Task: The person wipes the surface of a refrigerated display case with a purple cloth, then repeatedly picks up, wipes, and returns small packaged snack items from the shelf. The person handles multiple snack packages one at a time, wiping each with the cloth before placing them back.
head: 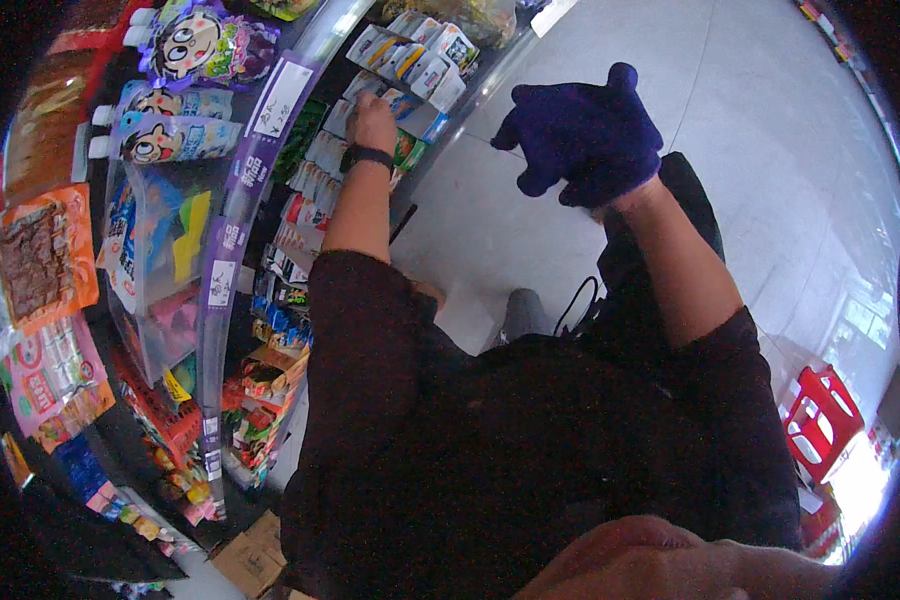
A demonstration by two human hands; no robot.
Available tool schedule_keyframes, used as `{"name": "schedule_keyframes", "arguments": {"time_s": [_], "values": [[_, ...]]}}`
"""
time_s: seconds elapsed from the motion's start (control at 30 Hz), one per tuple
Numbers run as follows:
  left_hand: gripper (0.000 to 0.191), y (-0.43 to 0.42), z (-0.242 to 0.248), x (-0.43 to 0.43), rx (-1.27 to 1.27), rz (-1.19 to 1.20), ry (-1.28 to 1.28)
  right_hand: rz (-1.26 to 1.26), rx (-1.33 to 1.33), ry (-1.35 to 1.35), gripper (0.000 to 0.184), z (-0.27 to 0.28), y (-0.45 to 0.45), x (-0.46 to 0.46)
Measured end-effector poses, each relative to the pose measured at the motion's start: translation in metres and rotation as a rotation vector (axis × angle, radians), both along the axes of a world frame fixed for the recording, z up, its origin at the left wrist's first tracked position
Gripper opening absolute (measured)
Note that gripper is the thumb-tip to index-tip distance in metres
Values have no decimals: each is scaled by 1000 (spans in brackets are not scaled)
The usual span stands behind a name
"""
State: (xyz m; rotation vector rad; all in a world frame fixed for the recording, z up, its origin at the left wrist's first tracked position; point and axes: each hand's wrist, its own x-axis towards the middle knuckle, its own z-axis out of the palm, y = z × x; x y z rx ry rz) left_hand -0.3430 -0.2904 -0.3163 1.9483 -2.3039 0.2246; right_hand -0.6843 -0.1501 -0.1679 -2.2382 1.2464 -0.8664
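Observation:
My left hand, bare with a dark band at the wrist, reaches into the lower shelf among rows of small snack packets. Its fingertips touch or lie over pale packets; whether they grip one is hidden. Beyond it stand white and yellow packets, and to its right are blue-and-white and green packets. My right hand wears a dark purple-blue knitted glove. It hangs over the grey floor with fingers spread and nothing visible in them.
A curved shelf edge with purple strips and price cards runs along the left. Above it lie capped drink pouches and a meat snack pack. A red plastic stool stands at the lower right, a cardboard box at the lower left.

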Motion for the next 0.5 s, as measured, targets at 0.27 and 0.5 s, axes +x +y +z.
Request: {"name": "schedule_keyframes", "arguments": {"time_s": [0.27, 0.5], "values": [[14, 158, 72, -27, -191, 116, 750, -119, -80, 75, 35, -25, 8, 7], [54, 245, 105, -58, 50, 211, 1617, -331, 15, 40, 30, -34, 72, 63]]}}
